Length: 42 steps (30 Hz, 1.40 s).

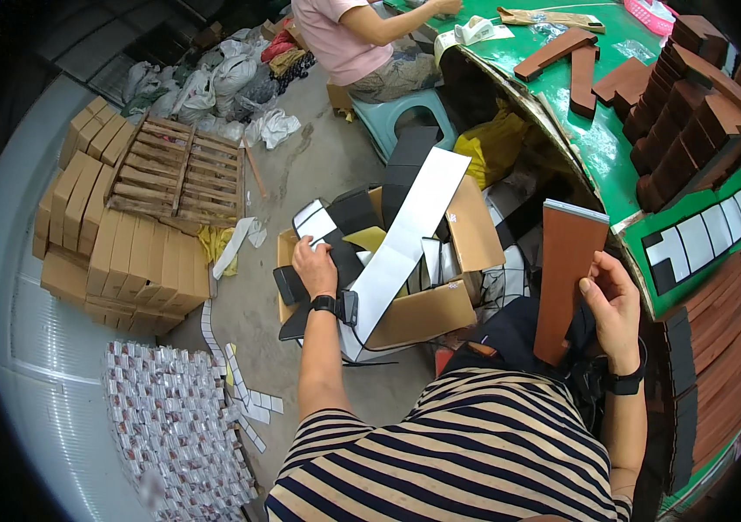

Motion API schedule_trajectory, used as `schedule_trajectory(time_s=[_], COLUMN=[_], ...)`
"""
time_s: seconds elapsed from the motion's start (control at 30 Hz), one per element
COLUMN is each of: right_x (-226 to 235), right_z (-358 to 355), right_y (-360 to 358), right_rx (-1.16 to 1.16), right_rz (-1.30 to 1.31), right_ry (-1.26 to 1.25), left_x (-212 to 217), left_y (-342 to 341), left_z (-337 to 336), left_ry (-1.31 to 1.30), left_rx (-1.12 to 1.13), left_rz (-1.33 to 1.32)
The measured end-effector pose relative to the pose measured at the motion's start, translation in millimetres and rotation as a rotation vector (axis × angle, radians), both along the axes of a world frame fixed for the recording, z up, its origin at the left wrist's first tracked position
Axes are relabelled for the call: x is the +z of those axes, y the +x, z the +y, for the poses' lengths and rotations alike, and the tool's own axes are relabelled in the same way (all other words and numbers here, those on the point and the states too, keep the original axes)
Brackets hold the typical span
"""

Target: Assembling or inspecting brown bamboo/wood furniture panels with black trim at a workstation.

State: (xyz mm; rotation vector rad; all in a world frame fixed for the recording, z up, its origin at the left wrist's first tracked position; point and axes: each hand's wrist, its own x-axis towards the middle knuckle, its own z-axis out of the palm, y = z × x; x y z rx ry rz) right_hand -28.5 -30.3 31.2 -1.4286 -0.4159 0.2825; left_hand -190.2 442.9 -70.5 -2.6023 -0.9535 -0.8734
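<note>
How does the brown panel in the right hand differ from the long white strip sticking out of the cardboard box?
The brown panel is reddish-brown; the white strip is white. The panel is shorter and stands nearly upright in the right hand; the strip is longer and leans at a slant out of the cardboard box, by the left hand, which reaches into the box. Both are flat, narrow rectangles.
</note>
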Motion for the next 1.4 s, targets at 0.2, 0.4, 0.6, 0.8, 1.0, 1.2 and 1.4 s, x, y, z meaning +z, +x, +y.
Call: schedule_trajectory(time_s=[0.2,0.4,0.6,0.8,1.0,1.2,1.4], right_x=[-0.7,7.8,23.6,24.3,22.7,27.0,26.5], right_z=[1.4,10.4,18.3,15.3,14.4,15.6,26.4], right_y=[1.6,1.4,-5.9,-12.6,-9.4,-8.2,-8.2], right_rx=[0.007,0.045,-0.041,0.018,-0.014,0.045,-0.080], right_rz=[0.084,0.103,-0.405,-0.464,-0.510,-0.448,-0.337], right_ry=[0.078,0.111,-0.212,-0.344,-0.313,-0.332,-0.145], left_x=[9.6,89.3,121.5,113.8,97.8,96.3,85.6], left_y=[19.7,55.4,66.4,102.9,121.4,123.7,128.3], left_z=[-9.4,-118.6,-236.2,-265.7,-272.3,-280.2,-289.0], left_ry=[-0.347,-1.111,-1.507,-1.428,-1.446,-1.585,-1.609], left_rx=[-0.202,-0.574,-1.271,-1.390,-1.449,-1.481,-1.466], left_rz=[-0.275,-0.879,-0.282,-0.234,-0.379,-0.451,-0.542])
